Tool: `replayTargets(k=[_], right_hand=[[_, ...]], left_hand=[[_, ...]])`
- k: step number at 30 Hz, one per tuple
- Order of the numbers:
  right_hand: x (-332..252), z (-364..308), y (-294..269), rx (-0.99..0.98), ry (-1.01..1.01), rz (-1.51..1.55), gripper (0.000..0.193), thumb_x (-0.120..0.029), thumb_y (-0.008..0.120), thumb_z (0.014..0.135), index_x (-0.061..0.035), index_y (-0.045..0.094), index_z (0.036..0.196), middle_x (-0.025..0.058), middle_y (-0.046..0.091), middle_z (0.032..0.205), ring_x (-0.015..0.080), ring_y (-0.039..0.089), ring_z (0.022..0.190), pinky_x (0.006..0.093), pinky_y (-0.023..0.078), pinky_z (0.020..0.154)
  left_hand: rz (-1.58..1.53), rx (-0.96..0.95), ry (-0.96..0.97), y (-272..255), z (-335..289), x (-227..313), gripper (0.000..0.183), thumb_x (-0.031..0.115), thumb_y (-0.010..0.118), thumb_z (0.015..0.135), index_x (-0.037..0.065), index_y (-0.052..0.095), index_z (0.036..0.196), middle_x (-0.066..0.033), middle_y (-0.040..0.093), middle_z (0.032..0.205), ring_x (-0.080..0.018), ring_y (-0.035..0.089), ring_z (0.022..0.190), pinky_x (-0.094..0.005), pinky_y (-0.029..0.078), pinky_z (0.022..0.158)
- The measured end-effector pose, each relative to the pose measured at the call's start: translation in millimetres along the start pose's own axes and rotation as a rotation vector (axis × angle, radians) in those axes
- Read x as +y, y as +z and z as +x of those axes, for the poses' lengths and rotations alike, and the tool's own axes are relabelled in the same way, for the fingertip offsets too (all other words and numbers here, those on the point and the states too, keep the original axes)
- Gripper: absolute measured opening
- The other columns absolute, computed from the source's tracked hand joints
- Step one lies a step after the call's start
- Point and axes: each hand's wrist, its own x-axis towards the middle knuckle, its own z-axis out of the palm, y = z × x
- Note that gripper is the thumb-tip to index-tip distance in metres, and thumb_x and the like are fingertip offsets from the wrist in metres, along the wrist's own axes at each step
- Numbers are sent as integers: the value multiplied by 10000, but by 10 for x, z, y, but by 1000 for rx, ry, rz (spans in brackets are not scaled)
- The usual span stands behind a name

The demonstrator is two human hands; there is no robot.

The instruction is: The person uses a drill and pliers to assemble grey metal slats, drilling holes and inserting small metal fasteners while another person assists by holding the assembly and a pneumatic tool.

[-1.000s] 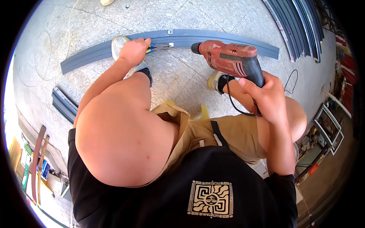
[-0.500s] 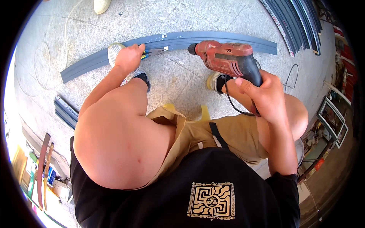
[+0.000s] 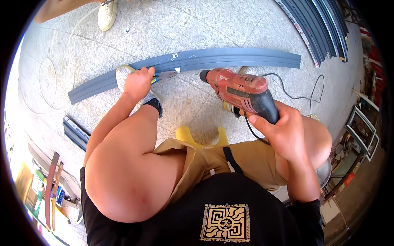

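Note:
A long blue-grey grooved metal strip (image 3: 230, 57) lies across the floor in front of me, with two small white squares on it. My left hand (image 3: 138, 84) is closed round the blue-and-yellow handles of pliers (image 3: 166, 75). The pliers' jaws reach the white square at the strip's near edge; what they grip is too small to tell. In my right hand (image 3: 283, 131) is a red and black corded electric drill (image 3: 234, 88). Its black chuck points left, apart from the strip and to the right of the pliers. My shoes (image 3: 124, 78) rest at the strip.
Dark long profiles (image 3: 314, 30) are stacked at the far right, and shorter ones (image 3: 76, 132) lie at left. A black cord (image 3: 293, 96) trails across the floor. Another person's white shoe (image 3: 107, 16) stands at the far left. Window-like frames (image 3: 363, 133) lean at right.
The drill has come slightly back toward me and left relative to the strip. My left hand keeps its hold on the pliers. More of the other person shows at the top left.

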Motion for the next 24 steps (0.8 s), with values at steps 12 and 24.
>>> replayTargets(k=[12,24], right_hand=[[-120,11,-80,-24,19,-110,288,-218,879,875,10,726,960,9,586,698,101,465,681,318,429,622],[-66,21,-33,-29,44,-11,248,-170,866,906,19,740,1008,-26,607,752,77,480,724,283,442,655]], left_hand=[[-101,-92,-65,-167,7,42,209,44,717,833,42,611,1014,-145,690,926,-339,753,893,-414,619,732],[-111,-27,-30,-112,-36,34,152,50,657,875,74,566,995,-117,640,867,-344,717,787,-450,588,648]])
